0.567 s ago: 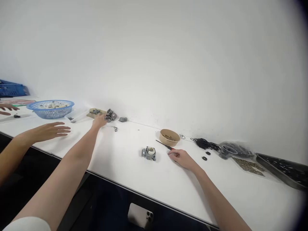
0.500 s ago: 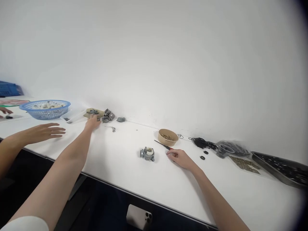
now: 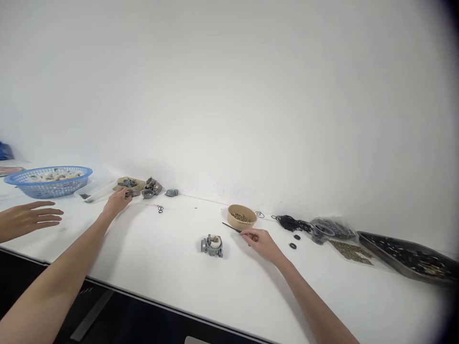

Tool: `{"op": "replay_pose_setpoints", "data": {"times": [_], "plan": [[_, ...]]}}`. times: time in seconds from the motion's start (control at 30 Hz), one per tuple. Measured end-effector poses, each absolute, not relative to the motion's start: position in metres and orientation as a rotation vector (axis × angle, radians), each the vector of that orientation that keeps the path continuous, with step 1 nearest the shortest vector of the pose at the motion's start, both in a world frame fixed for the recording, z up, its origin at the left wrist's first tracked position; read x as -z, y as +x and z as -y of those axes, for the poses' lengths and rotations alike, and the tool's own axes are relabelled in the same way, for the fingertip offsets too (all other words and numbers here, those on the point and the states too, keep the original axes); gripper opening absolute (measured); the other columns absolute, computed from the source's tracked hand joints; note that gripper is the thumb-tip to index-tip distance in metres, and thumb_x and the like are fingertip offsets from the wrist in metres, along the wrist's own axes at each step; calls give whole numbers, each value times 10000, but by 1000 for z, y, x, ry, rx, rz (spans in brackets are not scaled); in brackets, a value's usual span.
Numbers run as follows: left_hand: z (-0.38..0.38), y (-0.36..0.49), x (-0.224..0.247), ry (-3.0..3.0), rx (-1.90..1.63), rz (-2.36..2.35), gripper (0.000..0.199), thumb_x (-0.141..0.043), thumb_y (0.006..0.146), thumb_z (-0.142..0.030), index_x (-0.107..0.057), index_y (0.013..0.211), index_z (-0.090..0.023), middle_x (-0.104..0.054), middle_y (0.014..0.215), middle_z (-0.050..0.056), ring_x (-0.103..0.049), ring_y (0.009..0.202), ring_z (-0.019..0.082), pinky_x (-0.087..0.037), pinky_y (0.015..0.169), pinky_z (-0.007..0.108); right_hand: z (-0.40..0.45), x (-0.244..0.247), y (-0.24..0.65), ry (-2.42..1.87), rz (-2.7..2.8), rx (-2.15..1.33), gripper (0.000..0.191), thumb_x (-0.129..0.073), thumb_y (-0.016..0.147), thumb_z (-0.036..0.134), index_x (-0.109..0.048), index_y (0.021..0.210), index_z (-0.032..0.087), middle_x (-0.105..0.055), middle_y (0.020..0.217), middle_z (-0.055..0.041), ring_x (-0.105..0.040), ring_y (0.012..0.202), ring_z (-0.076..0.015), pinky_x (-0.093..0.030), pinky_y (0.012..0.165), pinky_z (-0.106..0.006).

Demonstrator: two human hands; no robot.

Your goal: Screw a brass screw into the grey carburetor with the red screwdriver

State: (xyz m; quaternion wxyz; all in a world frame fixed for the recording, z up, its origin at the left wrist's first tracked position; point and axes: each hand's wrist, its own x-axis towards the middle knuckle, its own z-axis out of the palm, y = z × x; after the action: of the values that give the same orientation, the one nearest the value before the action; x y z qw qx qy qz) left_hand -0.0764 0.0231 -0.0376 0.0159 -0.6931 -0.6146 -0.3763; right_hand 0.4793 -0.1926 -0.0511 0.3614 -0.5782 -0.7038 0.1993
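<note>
My left hand (image 3: 118, 200) reaches to the front edge of a tan tray (image 3: 138, 185) of grey metal parts, its fingers closed round a small grey metal part (image 3: 128, 194). My right hand (image 3: 258, 241) is closed on the handle end of a thin black screwdriver (image 3: 231, 227), whose shaft points left in front of a tan bowl (image 3: 241, 213) of small brass pieces. A grey metal carburetor body (image 3: 212, 245) with a white insert lies on the white table, left of my right hand. More grey metal bodies (image 3: 151, 188) are piled just right of the tray.
Another person's hand (image 3: 30, 220) is spread at the left, below a blue basket (image 3: 50, 191). Black cords (image 3: 289, 222), two black rings, a bag of brass pieces (image 3: 349, 252) and a dark tray of black parts (image 3: 401, 267) line the right side.
The view has shifted, so the table items sit lower and farther left. My left hand has closed round a grey part at the tray. My right hand has taken the screwdriver more firmly.
</note>
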Motion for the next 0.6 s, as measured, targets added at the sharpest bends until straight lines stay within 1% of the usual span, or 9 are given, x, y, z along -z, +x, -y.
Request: {"op": "replay_pose_setpoints", "data": {"times": [0.1,0.17,0.23,0.27,0.33,0.4,0.43,0.5,0.6], "plan": [[-5,-42,11,-2335,1289,1713,391,-540,825,-257,-630,1169,-94,-608,1239,163,-602,1018,276,-454,929,389,185,31,465,-1377,1785,-461,346,-548,873,501,-729,984,228,-666,768,-42,-540,587,-162,-430,533,-293],[12,1,-7,-2522,1257,1620,385,-565,817,-316,-663,1149,-146,-682,1119,99,-636,894,216,-500,822,320,181,15,450,-1291,1806,-416,329,-562,873,479,-719,1034,239,-684,851,-52,-583,646,-173,-479,591,-313],[33,54,-22,-2894,1185,1650,374,-601,786,-343,-693,1100,-164,-708,1047,91,-649,818,214,-511,683,294,181,2,432,-1205,1857,-381,311,-596,861,430,-701,1095,255,-687,949,-55,-620,746,-179,-515,684,-328],[44,81,-28,-3114,1139,1614,388,-614,773,-347,-688,1114,-175,-708,1056,90,-653,809,211,-508,636,281,182,-3,422,-1165,1887,-373,323,-616,851,403,-685,1136,268,-681,1007,-53,-630,804,-181,-522,717,-326],[67,131,-35,-3494,1076,1443,451,-635,762,-334,-639,1193,-202,-711,1020,80,-646,785,189,-502,607,265,186,-8,406,-1098,1942,-388,420,-656,828,365,-625,1243,307,-646,1145,-52,-630,922,-188,-529,721,-306],[83,169,-38,-3789,921,1292,483,-660,748,-306,-612,1217,-204,-708,950,71,-627,733,160,-499,609,257,190,-5,394,-1042,1966,-397,535,-707,793,345,-567,1309,340,-591,1264,-50,-607,1023,-204,-530,716,-295],[89,182,-39,-3891,850,1272,492,-670,743,-296,-604,1221,-200,-701,917,66,-619,705,146,-497,607,253,191,-2,391,-1027,1966,-382,561,-733,774,340,-563,1308,346,-585,1275,-46,-597,1050,-213,-529,738,-305],[92,197,-38,-4044,655,1299,537,-696,726,-273,-579,1247,-207,-686,885,53,-611,654,127,-501,607,253,193,6,390,-1022,1971,-346,559,-769,746,342,-586,1274,339,-615,1225,-38,-587,1071,-228,-516,823,-348],[86,200,-35,-4138,495,1404,660,-721,707,-244,-503,1329,-254,-681,904,39,-621,623,116,-518,618,259,194,14,394,-1030,1983,-347,584,-799,723,353,-594,1270,334,-640,1187,-30,-584,1080,-230,-486,905,-384]]}}
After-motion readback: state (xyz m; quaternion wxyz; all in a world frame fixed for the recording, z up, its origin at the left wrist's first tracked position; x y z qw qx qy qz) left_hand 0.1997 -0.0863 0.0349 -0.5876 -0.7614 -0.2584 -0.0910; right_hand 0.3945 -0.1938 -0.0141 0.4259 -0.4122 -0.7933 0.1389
